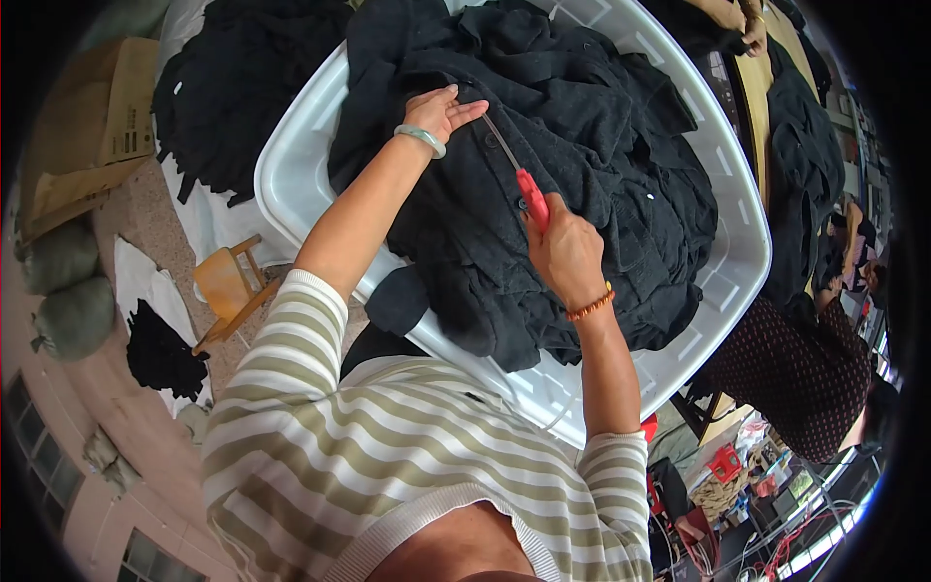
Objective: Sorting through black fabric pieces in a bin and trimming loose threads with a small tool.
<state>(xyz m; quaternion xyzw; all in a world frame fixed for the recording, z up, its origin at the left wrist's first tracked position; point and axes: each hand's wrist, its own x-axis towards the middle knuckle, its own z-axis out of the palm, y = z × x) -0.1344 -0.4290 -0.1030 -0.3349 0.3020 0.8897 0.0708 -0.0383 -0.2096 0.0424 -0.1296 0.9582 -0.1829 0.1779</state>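
In my right hand (565, 250) is a red-handled tool (531, 199) with a long, thin metal shaft, the fingers closed around its handle. The shaft points up and left toward my left hand (442, 110), its tip at my left fingertips. My left fingers are stretched out over a dark knitted garment (504, 141), and whether they pinch any cloth I cannot make out. Round dark buttons (492, 141) run down the garment beneath the tool. It lies on a heap of similar black clothes in a large white plastic tub (722, 320).
Left of the tub are another black clothes pile (247, 82), a small wooden chair (231, 286), a cardboard box (92, 136) and green sacks (73, 318). To the right, a person in dark patterned clothing (790, 373) is beside a table. Another person's hands (752, 29) hold dark cloth at the top right.
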